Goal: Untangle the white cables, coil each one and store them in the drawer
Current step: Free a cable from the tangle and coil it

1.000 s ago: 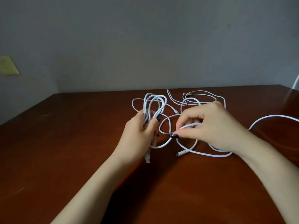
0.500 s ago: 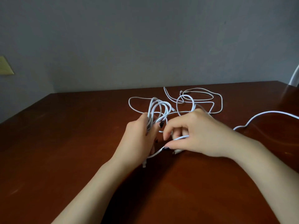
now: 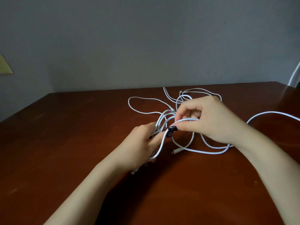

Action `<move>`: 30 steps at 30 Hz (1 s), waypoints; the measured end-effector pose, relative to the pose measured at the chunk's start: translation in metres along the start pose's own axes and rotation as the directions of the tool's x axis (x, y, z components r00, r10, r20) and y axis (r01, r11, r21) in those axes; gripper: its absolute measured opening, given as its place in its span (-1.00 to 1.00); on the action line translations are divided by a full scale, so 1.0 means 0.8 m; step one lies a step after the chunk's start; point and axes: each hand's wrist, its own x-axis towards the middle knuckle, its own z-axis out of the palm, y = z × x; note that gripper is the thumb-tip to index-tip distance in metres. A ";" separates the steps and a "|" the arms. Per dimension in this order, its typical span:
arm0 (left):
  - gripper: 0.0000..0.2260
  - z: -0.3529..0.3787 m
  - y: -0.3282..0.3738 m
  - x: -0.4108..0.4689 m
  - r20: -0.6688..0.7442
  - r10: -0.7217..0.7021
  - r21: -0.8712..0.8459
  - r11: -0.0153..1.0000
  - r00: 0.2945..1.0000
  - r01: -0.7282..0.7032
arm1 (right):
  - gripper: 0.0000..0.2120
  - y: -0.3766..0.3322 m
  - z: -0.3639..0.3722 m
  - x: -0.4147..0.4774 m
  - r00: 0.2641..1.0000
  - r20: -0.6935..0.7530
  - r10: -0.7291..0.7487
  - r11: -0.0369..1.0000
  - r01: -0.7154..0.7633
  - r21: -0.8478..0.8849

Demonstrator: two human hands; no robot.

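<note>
The left hand (image 3: 139,143) is curled round a bundle of loops (image 3: 162,118) gathered from the white cables (image 3: 209,152), and it holds the bundle just above the brown table (image 3: 65,151). A short cable end (image 3: 134,171) pokes out below the heel of that hand.

The right hand (image 3: 211,124) pinches a single strand (image 3: 185,120) between thumb and forefinger, right beside the left hand's fingertips. The other fingers are curled in above it. From the pinch the strand drops down along the left palm. It may be part of the same cable as the bundle, but the crossing strands make that hard to tell.

The rest of the cables lie loose on the table. A wide loop (image 3: 138,98) spreads out to the left behind the hands, and a small knot of loops (image 3: 201,90) sits near the far edge. Two curves sweep under the right wrist. A plug (image 3: 176,151) rests on the wood between the two forearms. One long strand (image 3: 276,113) runs off to the right edge of view.

A grey wall (image 3: 146,38) rises behind the table, with a yellowish plate (image 3: 4,65) at its left.
</note>
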 end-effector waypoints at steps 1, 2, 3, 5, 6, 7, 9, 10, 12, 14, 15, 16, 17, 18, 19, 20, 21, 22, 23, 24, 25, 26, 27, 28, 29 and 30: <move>-0.67 0.000 0.000 0.000 0.012 -0.009 -0.017 1.000 1.000 0.010 | -0.91 0.001 0.000 0.000 1.000 0.011 0.012 1.000 -0.011 -0.002; -0.66 0.001 0.000 0.000 0.026 -0.017 -0.027 0.999 1.000 0.018 | -0.91 0.002 0.000 0.001 0.999 0.026 0.020 1.000 -0.020 -0.014; -0.65 0.002 0.000 0.000 0.043 -0.026 -0.043 0.999 0.999 0.028 | -0.91 0.003 -0.001 0.000 0.999 0.042 0.027 0.999 -0.026 -0.020; -0.65 0.004 0.002 -0.001 0.088 -0.045 -0.112 0.992 0.995 0.055 | -0.87 0.004 -0.003 0.001 0.997 0.068 0.034 0.999 -0.034 0.008; -0.66 0.004 0.003 -0.002 0.117 -0.060 -0.166 0.983 0.991 0.079 | -0.85 0.004 -0.005 0.000 0.996 0.078 0.034 0.999 -0.037 0.031; -0.69 0.004 0.005 -0.004 0.142 -0.076 -0.223 0.969 0.987 0.107 | -0.85 0.003 -0.006 0.000 0.996 0.087 0.034 0.998 -0.038 0.051; -0.72 0.002 0.010 -0.006 0.155 -0.094 -0.297 0.945 0.983 0.137 | -0.85 0.003 -0.008 0.000 0.995 0.095 0.033 0.996 -0.041 0.076; -0.72 0.001 0.012 -0.007 0.136 -0.095 -0.293 0.947 0.986 0.132 | -0.86 0.004 -0.008 0.000 0.995 0.094 0.036 0.996 -0.044 0.084; -0.66 0.000 0.013 -0.007 0.090 -0.067 -0.255 0.963 0.994 0.088 | -0.88 0.005 -0.008 0.000 0.994 0.098 0.042 0.995 -0.051 0.090; -0.55 0.000 0.014 -0.007 0.080 -0.054 -0.255 0.964 0.995 0.073 | -0.91 0.005 -0.007 0.000 0.992 0.113 0.051 0.995 -0.060 0.079; -0.52 0.000 0.014 -0.007 0.084 -0.049 -0.262 0.963 0.995 0.069 | -0.91 0.005 -0.007 0.000 0.991 0.121 0.055 0.995 -0.064 0.071; -0.52 0.000 0.015 -0.008 0.092 -0.044 -0.262 0.963 0.995 0.067 | -0.91 0.006 -0.006 0.000 0.990 0.126 0.060 0.996 -0.068 0.062; -0.54 0.000 0.015 -0.009 0.108 -0.041 -0.251 0.966 0.993 0.067 | -0.90 0.007 -0.005 -0.001 0.989 0.130 0.065 0.996 -0.072 0.050; -0.58 0.001 0.015 -0.009 0.132 -0.042 -0.230 0.971 0.990 0.071 | -0.89 0.007 -0.003 -0.001 0.989 0.131 0.067 0.997 -0.072 0.029; -0.63 0.002 0.014 -0.010 0.153 -0.042 -0.199 0.977 0.987 0.072 | -0.88 0.008 -0.001 -0.002 0.990 0.128 0.066 0.998 -0.067 0.004; -0.68 0.002 0.014 -0.011 0.173 -0.035 -0.173 0.983 0.984 0.066 | -0.89 0.008 0.001 -0.002 0.991 0.122 0.058 0.998 -0.057 -0.014; -0.72 0.003 0.014 -0.011 0.188 -0.024 -0.163 0.985 0.982 0.056 | -0.90 0.007 0.003 -0.002 0.993 0.109 0.045 0.999 -0.044 -0.020; -0.73 0.003 0.013 -0.011 0.200 -0.016 -0.175 0.983 0.980 0.052 | -0.90 0.006 0.005 -0.002 0.996 0.086 0.028 1.000 -0.026 -0.017; -0.73 0.001 0.014 -0.012 0.208 -0.016 -0.204 0.977 0.978 0.059 | -0.88 0.006 0.006 -0.002 0.999 0.052 0.007 1.000 -0.006 -0.012; -0.72 -0.001 0.016 -0.012 0.211 -0.020 -0.233 0.970 0.977 0.070 | -0.83 0.007 0.006 -0.002 1.000 0.014 -0.012 1.000 0.012 -0.020; -0.71 -0.004 0.017 -0.011 0.210 -0.019 -0.247 0.966 0.978 0.072 | -0.77 0.008 0.006 -0.001 1.000 -0.016 -0.015 0.999 0.014 -0.044; -0.70 -0.005 0.018 -0.011 0.199 -0.017 -0.243 0.968 0.980 0.066 | -0.72 0.010 0.007 0.000 0.999 -0.033 0.002 0.997 -0.005 -0.071; -0.70 -0.006 0.018 -0.011 0.180 -0.012 -0.227 0.972 0.984 0.053 | -0.68 0.013 0.007 0.001 0.999 -0.020 0.039 0.996 -0.041 -0.082; -0.71 -0.007 0.018 -0.011 0.150 -0.006 -0.209 0.977 0.989 0.038 | -0.68 0.015 0.009 0.001 0.996 0.026 0.083 0.994 -0.081 -0.067; -0.71 -0.006 0.017 -0.011 0.117 -0.003 -0.189 0.982 0.993 0.026 | -0.70 0.016 0.012 0.002 0.990 0.085 0.117 0.993 -0.113 -0.043; -0.71 -0.006 0.015 -0.011 0.086 -0.002 -0.168 0.986 0.996 0.016 | -0.72 0.017 0.017 0.002 0.985 0.118 0.122 0.992 -0.119 -0.029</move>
